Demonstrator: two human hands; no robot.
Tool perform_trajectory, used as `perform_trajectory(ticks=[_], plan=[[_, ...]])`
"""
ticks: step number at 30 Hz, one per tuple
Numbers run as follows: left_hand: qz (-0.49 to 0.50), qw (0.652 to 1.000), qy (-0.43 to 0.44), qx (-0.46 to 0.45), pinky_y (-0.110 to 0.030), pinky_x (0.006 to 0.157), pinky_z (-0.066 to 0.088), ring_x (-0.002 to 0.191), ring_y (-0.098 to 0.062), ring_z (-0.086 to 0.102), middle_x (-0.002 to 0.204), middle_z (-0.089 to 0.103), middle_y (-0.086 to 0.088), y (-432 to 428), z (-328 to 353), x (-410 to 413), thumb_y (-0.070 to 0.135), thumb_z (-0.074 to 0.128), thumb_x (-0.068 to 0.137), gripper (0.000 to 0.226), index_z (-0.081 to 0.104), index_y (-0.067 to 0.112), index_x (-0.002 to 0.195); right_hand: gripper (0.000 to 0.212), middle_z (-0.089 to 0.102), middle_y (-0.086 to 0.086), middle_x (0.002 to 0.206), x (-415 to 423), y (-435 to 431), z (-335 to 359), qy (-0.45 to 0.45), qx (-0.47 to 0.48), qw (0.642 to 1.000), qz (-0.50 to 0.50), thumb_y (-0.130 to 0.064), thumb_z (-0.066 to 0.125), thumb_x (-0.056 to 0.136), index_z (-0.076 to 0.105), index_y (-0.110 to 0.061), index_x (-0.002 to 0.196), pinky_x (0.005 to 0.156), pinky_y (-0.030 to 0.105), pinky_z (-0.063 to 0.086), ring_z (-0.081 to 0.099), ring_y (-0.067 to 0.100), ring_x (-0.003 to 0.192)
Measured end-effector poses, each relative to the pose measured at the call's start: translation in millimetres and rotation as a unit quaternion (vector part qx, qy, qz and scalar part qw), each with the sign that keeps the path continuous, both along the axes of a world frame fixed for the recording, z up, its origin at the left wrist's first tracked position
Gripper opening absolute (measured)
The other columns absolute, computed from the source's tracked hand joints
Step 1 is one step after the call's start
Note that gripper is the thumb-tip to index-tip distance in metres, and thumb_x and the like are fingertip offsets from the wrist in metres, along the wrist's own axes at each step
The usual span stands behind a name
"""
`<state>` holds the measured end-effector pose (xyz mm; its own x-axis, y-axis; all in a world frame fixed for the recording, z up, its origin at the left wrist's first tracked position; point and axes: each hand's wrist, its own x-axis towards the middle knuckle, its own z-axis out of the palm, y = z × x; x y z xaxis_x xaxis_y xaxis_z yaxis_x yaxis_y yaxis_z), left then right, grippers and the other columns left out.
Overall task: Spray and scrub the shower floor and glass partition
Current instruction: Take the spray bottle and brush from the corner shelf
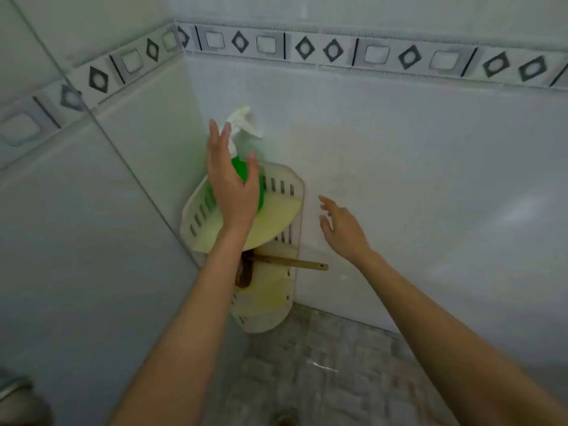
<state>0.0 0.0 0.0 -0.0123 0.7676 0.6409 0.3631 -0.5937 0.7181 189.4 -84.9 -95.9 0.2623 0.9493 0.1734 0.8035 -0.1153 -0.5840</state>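
**A:** Starting at the left, what is showing?

**B:** The glass partition (pixel 61 241) is standing along the left side. It is looking dry, with no foam that I can make out through the blur.

**A:** And the left hand?

**B:** The left hand (pixel 233 186) is hovering in front of the spray bottle (pixel 239 169), which is standing in the top tier of the corner shelf (pixel 276 186). Its fingers (pixel 215 133) are spreading loose across the green body and grasping nothing; whether they are touching it I cannot tell.

**A:** Anything for scrubbing?

**B:** A brush (pixel 289 262) is lying on the lower tier, its wooden handle poking out to the right, untouched.

**A:** The right hand?

**B:** The right hand (pixel 344 229) is hanging just beside the wall, fingers released, holding nothing.

**A:** So how far along is this?

**B:** I am judging it as the very start. The shower floor (pixel 322 364) is showing no suds and nothing is looking sprayed or scrubbed. Lifting the bottle, spraying and scrubbing both surfaces are all remaining
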Motion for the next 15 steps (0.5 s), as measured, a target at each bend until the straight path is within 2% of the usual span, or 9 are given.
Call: perform_trajectory(ticks=[3,5,6,8,11,13,15], plan=[[0.033,0.983,-0.118,-0.137,-0.045,0.125,0.025,0.154,-0.024,0.023,0.169,0.019,-0.01,22,-10,-1,0.038,0.059,0.099,0.077,0.019,0.013,0.16,0.053,0.054,0.014,0.134,-5,12,-47,-0.024,-0.106,0.993,0.045,-0.028,0.044,0.1,0.027,-0.019,0.15,0.095,0.045,0.045,0.05,0.032,0.118],[0.015,0.966,-0.152,-0.208,-0.036,0.123,0.027,0.151,-0.021,0.03,0.167,0.025,-0.006,33,-14,-1,0.036,0.061,0.1,0.077,0.02,0.012,0.16,0.058,0.051,0.013,0.137,-7,18,-82,-0.047,-0.2,0.976,0.068,-0.033,0.044,0.099,0.022,-0.021,0.151,0.096,0.044,0.043,0.048,0.032,0.121],[0.002,0.961,-0.162,-0.225,-0.029,0.119,0.031,0.147,-0.019,0.036,0.163,0.034,-0.006,41,-16,0,0.032,0.062,0.1,0.072,0.025,0.011,0.158,0.06,0.048,0.012,0.139,-8,23,-95,-0.057,-0.236,0.967,0.075,-0.036,0.043,0.099,0.02,-0.022,0.152,0.097,0.043,0.042,0.046,0.032,0.123],[-0.018,0.963,-0.158,-0.219,-0.022,0.105,0.042,0.128,-0.014,0.052,0.141,0.056,-0.004,58,-19,-1,0.028,0.063,0.1,0.054,0.044,0.01,0.147,0.063,0.043,0.01,0.144,-9,34,-121,-0.07,-0.293,0.95,0.084,-0.04,0.042,0.098,0.018,-0.021,0.153,0.101,0.043,0.038,0.042,0.031,0.127],[-0.018,0.968,-0.144,-0.204,-0.014,0.082,0.046,0.094,-0.007,0.061,0.11,0.068,-0.002,78,-22,1,0.028,0.065,0.099,0.03,0.061,0.009,0.121,0.066,0.041,0.009,0.145,-10,50,-155,-0.112,-0.355,0.923,0.099,-0.042,0.043,0.097,0.016,-0.019,0.153,0.103,0.042,0.036,0.041,0.029,0.13],[-0.01,0.969,-0.15,-0.196,-0.015,0.08,0.05,0.087,-0.005,0.063,0.098,0.068,0.005,86,-20,3,0.027,0.067,0.098,0.017,0.064,0.015,0.11,0.066,0.042,0.009,0.143,-12,59,-173,-0.141,-0.377,0.91,0.1,-0.044,0.044,0.097,0.018,-0.018,0.152,0.103,0.042,0.036,0.042,0.029,0.129],[-0.016,0.97,-0.16,-0.184,-0.032,0.091,0.057,0.095,-0.016,0.068,0.1,0.07,0.004,96,-19,3,0.028,0.07,0.095,0.012,0.068,0.022,0.106,0.063,0.045,0.009,0.139,-14,68,-188,-0.146,-0.402,0.899,0.09,-0.044,0.045,0.096,0.023,-0.019,0.15,0.102,0.043,0.037,0.044,0.03,0.127]])
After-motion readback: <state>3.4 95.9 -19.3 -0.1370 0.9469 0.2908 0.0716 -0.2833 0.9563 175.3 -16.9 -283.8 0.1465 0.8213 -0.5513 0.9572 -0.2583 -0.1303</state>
